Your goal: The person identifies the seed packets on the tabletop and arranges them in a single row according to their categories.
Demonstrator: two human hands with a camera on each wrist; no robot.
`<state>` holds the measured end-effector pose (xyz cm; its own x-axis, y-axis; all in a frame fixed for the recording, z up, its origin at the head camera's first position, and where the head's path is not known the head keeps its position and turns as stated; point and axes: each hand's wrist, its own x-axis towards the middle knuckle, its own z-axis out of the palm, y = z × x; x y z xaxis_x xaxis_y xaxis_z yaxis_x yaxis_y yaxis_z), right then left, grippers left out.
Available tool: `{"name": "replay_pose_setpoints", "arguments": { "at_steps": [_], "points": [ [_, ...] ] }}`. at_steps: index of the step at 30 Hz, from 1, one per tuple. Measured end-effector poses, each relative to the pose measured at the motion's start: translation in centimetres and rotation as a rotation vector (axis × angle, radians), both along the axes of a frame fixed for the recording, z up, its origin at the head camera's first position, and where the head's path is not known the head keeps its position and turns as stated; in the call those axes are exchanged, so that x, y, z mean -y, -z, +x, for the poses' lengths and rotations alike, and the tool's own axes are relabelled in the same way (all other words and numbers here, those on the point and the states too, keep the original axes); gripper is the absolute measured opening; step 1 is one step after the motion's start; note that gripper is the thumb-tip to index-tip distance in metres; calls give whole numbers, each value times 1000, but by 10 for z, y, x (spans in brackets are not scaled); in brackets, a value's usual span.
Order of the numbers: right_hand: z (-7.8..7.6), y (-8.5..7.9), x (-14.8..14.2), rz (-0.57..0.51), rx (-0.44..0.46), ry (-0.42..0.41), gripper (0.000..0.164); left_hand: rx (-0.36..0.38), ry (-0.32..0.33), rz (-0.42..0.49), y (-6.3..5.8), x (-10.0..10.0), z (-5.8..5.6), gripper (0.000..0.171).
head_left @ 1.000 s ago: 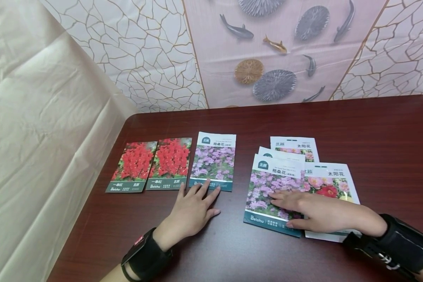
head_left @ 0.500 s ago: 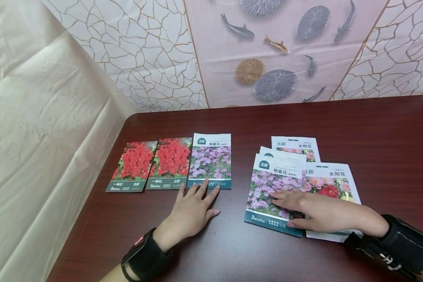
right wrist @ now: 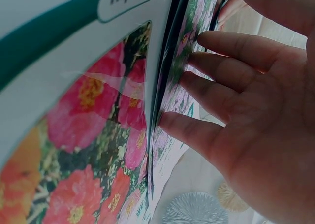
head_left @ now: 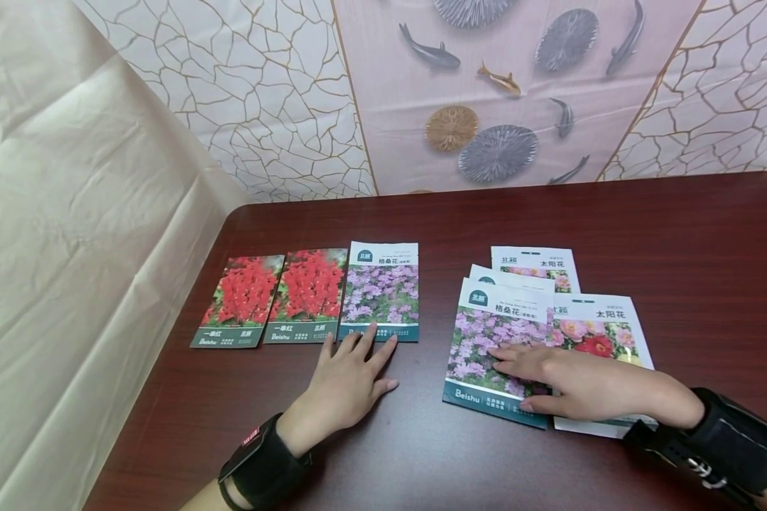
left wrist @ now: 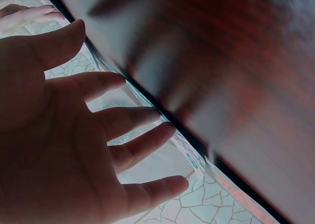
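In the head view my left hand (head_left: 341,387) lies with spread, straight fingers, its fingertips at the bottom edge of a purple-flower seed packet (head_left: 383,291). That packet stands in a row beside two red-flower seed packets (head_left: 309,287), (head_left: 239,294). My right hand (head_left: 569,380) rests with extended fingers on the top purple-flower seed packet (head_left: 469,341) of a loose pile. Under it a second purple one shows only its upper edge. Pink-and-red-flower packets (head_left: 604,326) lie partly covered behind and to the right. In the right wrist view the fingertips (right wrist: 202,39) touch the purple packet.
A dark red wooden table (head_left: 383,447) bears all the packets. Behind it hangs a patterned backdrop (head_left: 498,85) with fish and leaf prints. Pale cloth (head_left: 89,270) drapes along the left side. Each wrist wears a black strap (head_left: 265,465).
The purple-flower packet under my left fingertips has slid slightly left, up against the red-flower packet beside it. My right hand and its pile have stayed in place.
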<state>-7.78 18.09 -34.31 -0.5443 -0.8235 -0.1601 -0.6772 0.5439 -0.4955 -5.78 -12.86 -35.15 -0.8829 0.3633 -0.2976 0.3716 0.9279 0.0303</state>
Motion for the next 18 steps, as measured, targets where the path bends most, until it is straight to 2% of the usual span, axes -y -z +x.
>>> {"name": "replay_pose_setpoints", "arguments": {
  "at_steps": [18],
  "points": [
    [0, -1, 1, 2, 1, 0, 50, -13, -5, 17, -1, 0, 1, 57]
  ]
}}
